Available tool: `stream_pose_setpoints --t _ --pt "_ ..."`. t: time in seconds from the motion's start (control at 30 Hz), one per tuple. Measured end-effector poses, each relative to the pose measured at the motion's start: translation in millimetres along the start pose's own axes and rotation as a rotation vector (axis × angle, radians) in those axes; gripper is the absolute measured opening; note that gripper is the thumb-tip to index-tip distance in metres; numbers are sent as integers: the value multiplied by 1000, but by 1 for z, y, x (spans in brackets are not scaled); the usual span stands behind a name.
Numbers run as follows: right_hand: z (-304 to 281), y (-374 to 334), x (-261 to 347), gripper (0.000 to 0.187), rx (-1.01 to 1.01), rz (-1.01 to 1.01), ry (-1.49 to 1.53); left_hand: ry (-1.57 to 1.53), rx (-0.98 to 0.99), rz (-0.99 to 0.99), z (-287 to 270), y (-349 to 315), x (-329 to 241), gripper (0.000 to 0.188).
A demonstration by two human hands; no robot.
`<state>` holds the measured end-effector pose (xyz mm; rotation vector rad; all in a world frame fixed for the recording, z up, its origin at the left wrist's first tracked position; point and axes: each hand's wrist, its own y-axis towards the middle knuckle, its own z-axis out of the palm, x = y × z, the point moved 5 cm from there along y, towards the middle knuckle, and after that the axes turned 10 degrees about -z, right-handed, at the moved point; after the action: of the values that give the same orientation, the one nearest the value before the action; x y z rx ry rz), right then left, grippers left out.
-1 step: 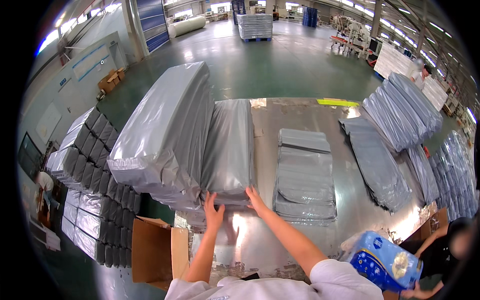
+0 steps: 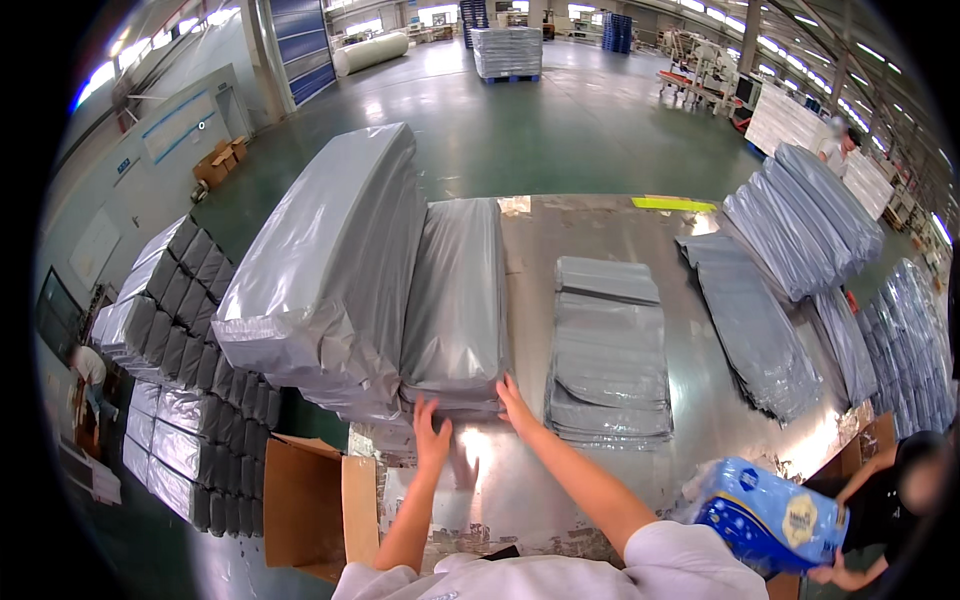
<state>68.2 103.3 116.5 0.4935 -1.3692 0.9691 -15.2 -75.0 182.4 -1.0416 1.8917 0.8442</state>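
Note:
My left hand (image 2: 432,440) is at the near end of a low grey plastic-wrapped bundle (image 2: 455,305), its fingers apart and pointing up at the lower left corner. My right hand (image 2: 515,405) rests its stretched fingers on the same bundle's near right corner. Neither hand is closed round anything. Tight against the bundle's left side lies a taller stack of grey wrapped bundles (image 2: 320,230). To the right, a flat pile of grey plastic bags (image 2: 608,350) lies on the metal table (image 2: 530,480).
More grey bags (image 2: 755,325) and a heap of them (image 2: 805,220) cover the table's right side. A cardboard box (image 2: 305,505) stands at the near left, before stacked grey packs (image 2: 180,400). At the near right a co-worker's hand (image 2: 840,572) holds a blue plastic-wrapped pack (image 2: 770,515).
My left hand has slid slightly nearer to me, and its fingers sit lower at the bundle's end. The co-worker's blue pack has shifted a little and tilted.

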Motion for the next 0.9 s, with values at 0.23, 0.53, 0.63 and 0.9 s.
stream_pose_setpoints --t 0.23,0.53,0.63,0.9 --pt "-94 -192 -172 29 -60 460 50 -258 728 -652 70 -198 183 27" --pt "-212 -365 -215 53 -386 522 266 -217 1327 -1031 111 -283 139 40" --pt "-221 -359 -217 70 -383 543 272 -51 1383 -1096 120 -274 130 66" --pt "-220 -363 -219 76 -379 580 316 4 1214 -1077 116 -278 112 74"
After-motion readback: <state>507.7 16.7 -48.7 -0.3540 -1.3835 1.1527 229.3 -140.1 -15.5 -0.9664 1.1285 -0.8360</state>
